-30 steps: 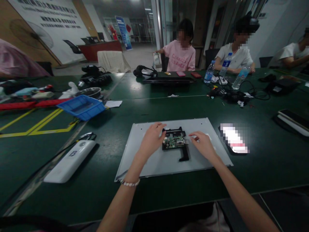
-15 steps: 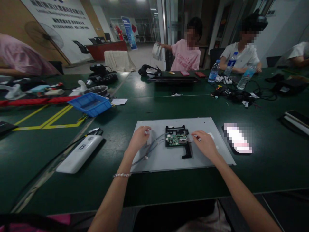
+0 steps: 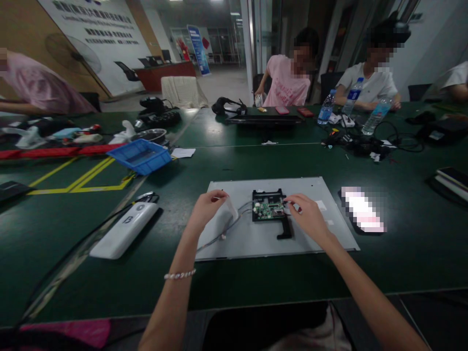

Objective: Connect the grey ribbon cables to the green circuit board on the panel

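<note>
A green circuit board (image 3: 269, 209) in a black bracket (image 3: 284, 229) lies on a flat grey-white panel (image 3: 252, 246). My left hand (image 3: 208, 209) is over the panel's left part, thumb and fingers pinching a translucent whitish strip (image 3: 231, 208) that curves down toward the grey cables (image 3: 234, 225). These cables run left from the board. At the board's right edge is my right hand (image 3: 309, 214), its fingertips pressed together. A small whitish bit shows by those fingertips, but what they pinch is too small to tell.
A lit phone (image 3: 361, 209) lies right of the panel, and a white power bank (image 3: 126, 231) with a black cable lies left. A blue basket (image 3: 142, 158), a black monitor (image 3: 265, 120) and water bottles (image 3: 326, 108) stand farther back. Other people sit across the table.
My left hand has drawn slightly left, and the strip shows more clearly below its fingers. My right fingertips have moved closer to the board's edge. The person opposite has lowered an arm.
</note>
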Demonstrator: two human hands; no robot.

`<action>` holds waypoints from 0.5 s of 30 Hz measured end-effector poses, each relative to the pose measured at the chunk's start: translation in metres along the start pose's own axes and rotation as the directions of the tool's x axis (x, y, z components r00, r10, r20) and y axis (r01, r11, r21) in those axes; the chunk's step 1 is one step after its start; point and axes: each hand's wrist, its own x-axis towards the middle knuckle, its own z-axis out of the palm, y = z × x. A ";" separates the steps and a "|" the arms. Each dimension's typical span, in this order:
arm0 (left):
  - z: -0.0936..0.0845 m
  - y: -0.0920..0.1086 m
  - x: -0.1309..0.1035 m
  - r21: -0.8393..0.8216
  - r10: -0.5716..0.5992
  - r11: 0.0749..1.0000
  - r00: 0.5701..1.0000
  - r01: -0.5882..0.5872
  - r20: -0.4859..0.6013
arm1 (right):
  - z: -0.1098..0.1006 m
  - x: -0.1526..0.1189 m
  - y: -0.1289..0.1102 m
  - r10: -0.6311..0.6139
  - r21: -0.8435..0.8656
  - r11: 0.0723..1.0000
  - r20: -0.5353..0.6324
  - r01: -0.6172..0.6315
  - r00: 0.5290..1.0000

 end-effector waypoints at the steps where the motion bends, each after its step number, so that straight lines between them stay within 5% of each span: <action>1: 0.005 -0.002 -0.001 0.036 0.011 0.999 1.000 -0.011 -0.002 | 0.002 0.001 -0.006 -0.029 -0.003 1.000 0.027 0.029 0.999; 6: 0.025 -0.009 -0.003 0.181 0.079 0.981 0.997 -0.075 -0.016 | 0.019 0.001 -0.038 -0.175 -0.044 0.982 0.175 0.185 0.969; 12: 0.032 -0.007 -0.008 0.237 0.108 0.967 0.993 -0.097 -0.036 | 0.046 0.003 -0.068 -0.414 -0.067 0.886 0.332 0.459 0.847; 15: 0.030 -0.008 -0.012 0.281 0.167 0.951 0.979 -0.129 -0.116 | 0.059 0.003 -0.073 -0.452 -0.097 0.855 0.344 0.510 0.823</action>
